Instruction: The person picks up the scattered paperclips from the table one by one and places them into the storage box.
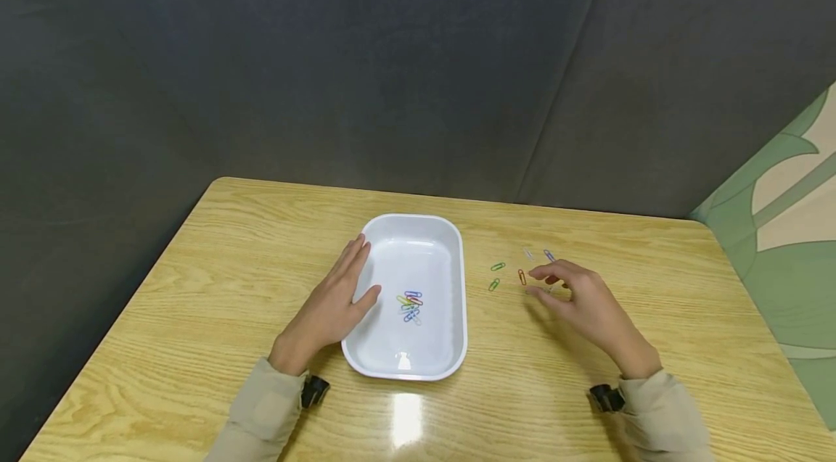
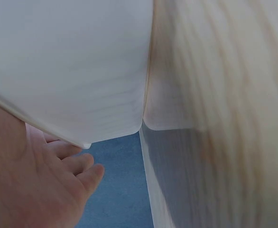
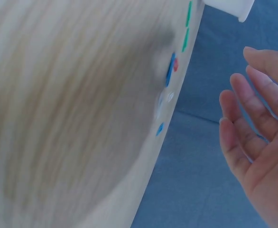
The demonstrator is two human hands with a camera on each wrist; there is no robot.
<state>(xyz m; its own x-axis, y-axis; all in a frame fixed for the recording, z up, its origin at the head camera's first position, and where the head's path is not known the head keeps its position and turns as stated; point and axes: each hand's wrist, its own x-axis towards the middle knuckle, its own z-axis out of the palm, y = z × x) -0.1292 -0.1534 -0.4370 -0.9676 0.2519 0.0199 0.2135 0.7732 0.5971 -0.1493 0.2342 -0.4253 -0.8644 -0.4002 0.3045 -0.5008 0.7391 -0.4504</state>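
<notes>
My left hand point(image 1: 334, 302) lies against the left rim of a white tray point(image 1: 464, 302), fingers straight and thumb reaching over the inside. The left wrist view shows the same hand point(image 2: 58, 175) beside the tray wall point(image 2: 82, 71). Inside the tray is a small pile of coloured paper clips point(image 1: 410, 307). Above the table, my right hand point(image 1: 584, 302) hovers with thumb and fingertips apart, close to a red paper clip point(image 1: 522, 277). Nothing shows between the fingers of that hand point(image 3: 262, 123) in the right wrist view. A white clip near its fingers is partly hidden.
Left of the right hand lie two green paper clips point(image 1: 498, 267). Behind it are a white clip point(image 1: 528, 254) and a blue clip point(image 1: 549, 256). The wooden table point(image 1: 228, 266) ends at a dark curtain point(image 1: 392, 70); a patterned green cloth point(image 1: 797, 259) hangs at right.
</notes>
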